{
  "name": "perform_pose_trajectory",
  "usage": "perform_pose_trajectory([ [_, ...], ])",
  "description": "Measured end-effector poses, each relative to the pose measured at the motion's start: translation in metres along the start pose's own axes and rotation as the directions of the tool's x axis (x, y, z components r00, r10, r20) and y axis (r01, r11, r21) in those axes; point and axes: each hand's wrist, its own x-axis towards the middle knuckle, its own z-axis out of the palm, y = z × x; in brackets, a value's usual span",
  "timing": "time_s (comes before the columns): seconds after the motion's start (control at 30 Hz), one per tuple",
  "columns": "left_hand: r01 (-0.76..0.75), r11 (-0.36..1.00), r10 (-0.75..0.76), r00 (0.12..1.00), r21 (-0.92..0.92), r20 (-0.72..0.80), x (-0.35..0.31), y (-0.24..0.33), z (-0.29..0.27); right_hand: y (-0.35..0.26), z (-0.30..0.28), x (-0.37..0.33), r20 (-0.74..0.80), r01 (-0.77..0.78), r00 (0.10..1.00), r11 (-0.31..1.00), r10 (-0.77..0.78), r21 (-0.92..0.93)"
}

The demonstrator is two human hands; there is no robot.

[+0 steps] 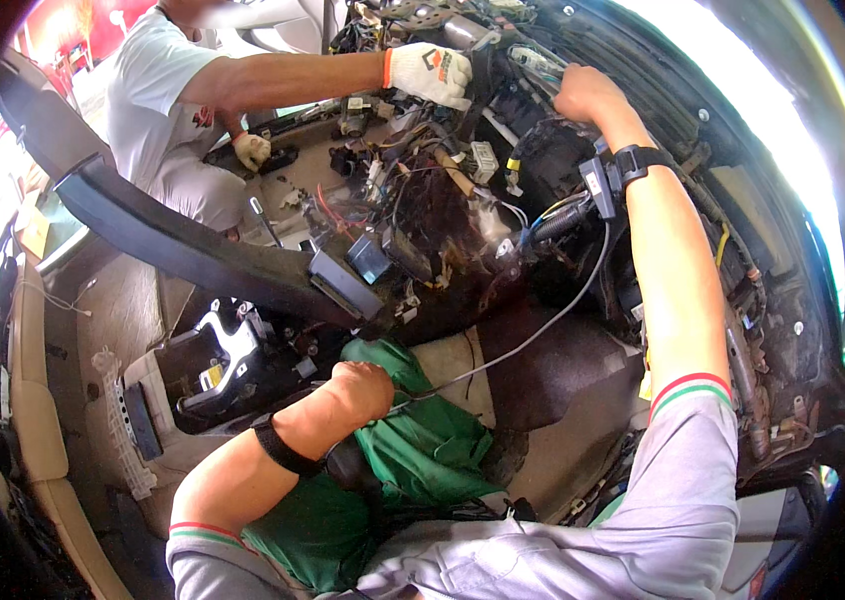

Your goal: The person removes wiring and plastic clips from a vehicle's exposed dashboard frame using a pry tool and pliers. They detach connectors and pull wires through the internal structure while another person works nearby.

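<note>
The scene was the inside of a stripped car. Bright daylight poured through the windshield [763,110] at the upper right, washing it out to white. A beige seat [28,400] ran along the left edge, and the bare floor [133,300] beside it was tan. A long black trim panel [173,240] lay slantwise across the cabin. Beyond the open door on the left, a red wall [83,25] showed outside in the sunlight.
</note>
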Motion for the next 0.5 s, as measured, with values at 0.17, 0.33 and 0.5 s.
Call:
perform_pose_trajectory([
  [0.17, -0.025, 0.999, 0.027, 0.999, -0.047, 0.042, -0.004, 0.000, -0.010, 0.002, 0.001, 0.000, 0.008, 0.007, 1.000, 1.000, -0.007, -0.009],
  [0.33, -0.028, 0.998, 0.031, 0.997, -0.049, 0.074, -0.002, -0.001, -0.008, 0.000, 0.000, -0.001, 0.011, 0.019, 1.000, 1.000, -0.019, -0.011],
  [0.5, -0.040, 0.999, 0.042, 0.997, -0.036, 0.067, -0.003, 0.000, -0.010, 0.003, 0.004, 0.002, -0.002, 0.000, 1.000, 1.000, 0.000, 0.000],
])
